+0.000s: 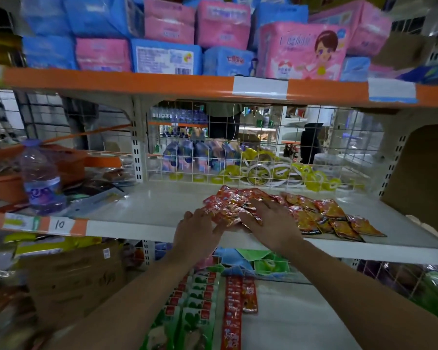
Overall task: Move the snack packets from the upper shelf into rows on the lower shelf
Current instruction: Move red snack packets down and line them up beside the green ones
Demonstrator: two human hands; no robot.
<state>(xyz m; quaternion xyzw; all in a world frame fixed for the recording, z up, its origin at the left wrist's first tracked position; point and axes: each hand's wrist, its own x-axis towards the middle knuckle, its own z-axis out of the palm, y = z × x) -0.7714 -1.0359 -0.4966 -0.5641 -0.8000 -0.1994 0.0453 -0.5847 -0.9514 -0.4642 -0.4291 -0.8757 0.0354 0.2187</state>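
A loose pile of red snack packets lies on the white upper shelf, with several orange packets spread to its right. My left hand touches the pile's left edge with its fingers around the near packets. My right hand lies flat on top of the red pile, fingers straight. On the lower shelf a row of red packets runs front to back, with rows of green packets on its left.
A water bottle and an orange basin stand at the left of the upper shelf. A wire grid backs it. Pink and blue packs fill the top shelf. A cardboard box sits lower left.
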